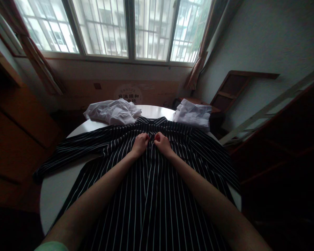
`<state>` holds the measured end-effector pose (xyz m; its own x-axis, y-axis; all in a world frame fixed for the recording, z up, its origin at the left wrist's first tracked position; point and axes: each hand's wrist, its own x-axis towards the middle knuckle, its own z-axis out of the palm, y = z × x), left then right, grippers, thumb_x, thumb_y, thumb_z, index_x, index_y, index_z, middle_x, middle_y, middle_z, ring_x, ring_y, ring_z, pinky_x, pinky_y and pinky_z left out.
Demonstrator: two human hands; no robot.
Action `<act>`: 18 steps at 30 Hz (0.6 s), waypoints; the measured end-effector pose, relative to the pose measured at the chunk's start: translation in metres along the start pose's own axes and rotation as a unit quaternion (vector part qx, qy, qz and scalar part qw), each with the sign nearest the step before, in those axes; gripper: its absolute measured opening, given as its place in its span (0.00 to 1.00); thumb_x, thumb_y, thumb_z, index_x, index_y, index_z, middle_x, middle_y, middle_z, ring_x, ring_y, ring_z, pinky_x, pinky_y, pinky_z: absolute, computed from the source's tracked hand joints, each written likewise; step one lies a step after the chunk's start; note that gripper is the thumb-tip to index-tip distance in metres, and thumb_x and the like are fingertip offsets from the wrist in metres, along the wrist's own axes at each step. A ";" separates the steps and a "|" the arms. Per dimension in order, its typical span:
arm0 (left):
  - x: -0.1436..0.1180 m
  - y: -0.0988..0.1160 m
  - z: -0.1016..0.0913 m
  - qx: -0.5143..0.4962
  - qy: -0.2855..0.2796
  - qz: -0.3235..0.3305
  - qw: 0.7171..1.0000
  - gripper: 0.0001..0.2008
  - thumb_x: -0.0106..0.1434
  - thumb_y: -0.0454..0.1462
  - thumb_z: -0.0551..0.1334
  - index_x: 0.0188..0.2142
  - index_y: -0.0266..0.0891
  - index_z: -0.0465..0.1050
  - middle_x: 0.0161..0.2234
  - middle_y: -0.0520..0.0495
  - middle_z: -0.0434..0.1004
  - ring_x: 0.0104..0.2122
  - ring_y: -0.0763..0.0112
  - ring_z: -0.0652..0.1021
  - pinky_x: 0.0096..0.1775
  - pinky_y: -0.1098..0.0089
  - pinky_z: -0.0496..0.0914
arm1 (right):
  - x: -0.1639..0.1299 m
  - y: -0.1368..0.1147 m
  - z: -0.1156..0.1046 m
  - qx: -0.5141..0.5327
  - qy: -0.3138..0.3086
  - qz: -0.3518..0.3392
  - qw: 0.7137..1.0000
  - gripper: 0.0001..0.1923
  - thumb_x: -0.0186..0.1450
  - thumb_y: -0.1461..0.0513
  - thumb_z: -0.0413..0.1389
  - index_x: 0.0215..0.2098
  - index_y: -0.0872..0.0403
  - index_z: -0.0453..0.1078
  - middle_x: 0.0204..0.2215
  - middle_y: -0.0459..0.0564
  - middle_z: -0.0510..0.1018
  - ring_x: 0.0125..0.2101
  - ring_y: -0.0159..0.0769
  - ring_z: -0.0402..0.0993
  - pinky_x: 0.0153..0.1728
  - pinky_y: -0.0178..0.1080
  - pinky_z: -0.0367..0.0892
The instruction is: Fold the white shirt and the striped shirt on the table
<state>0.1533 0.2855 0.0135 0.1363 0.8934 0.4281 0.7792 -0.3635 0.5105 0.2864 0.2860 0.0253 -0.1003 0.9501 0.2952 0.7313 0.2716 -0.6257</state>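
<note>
One dark shirt with thin white stripes (151, 195) is lying spread flat over a round white counter (54, 188), collar pointing toward the window and one sleeve stretching off to the left edge of the counter. It is covering most of the counter, from the near edge up to just below the two white garments.

Both hands are resting on the shirt's chest, close under the collar and just beside each other. The left hand (140, 144) is lying curled on the cloth with its fingers (144, 138) bent in tight, pinching a bit of the striped fabric at the front opening. The right hand (162, 143) is doing the same from the other side, its fingers (157, 138) folded shut on the fabric edge; the two sets of knuckles are nearly meeting. Both forearms are lying along the shirt's front.

Counting the cloth things: three in all. One striped shirt under the hands, one crumpled white garment (113, 112) on the far left of the counter, touching the striped shirt's shoulder, and one white folded garment (193, 114) at the far right edge. No box, basket or other container is showing on the counter. Behind it a barred window (107, 28) is letting in daylight.
</note>
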 end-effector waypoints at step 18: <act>-0.004 0.000 0.000 -0.044 0.015 0.062 0.997 0.11 0.58 0.28 0.51 0.32 0.39 0.71 0.31 0.49 0.67 0.31 0.72 0.71 0.36 0.72 0.66 | 0.000 0.002 0.002 0.053 0.033 0.022 0.998 0.11 0.50 0.66 0.58 0.33 0.56 0.67 0.24 0.44 0.73 0.27 0.31 0.71 0.31 0.33 0.64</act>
<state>0.1525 0.2817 0.0112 0.2088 0.8322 0.5137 0.7007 -0.4937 0.5151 0.2863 0.2867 0.0226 -0.0231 0.9504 0.3101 0.6574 0.2481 -0.7115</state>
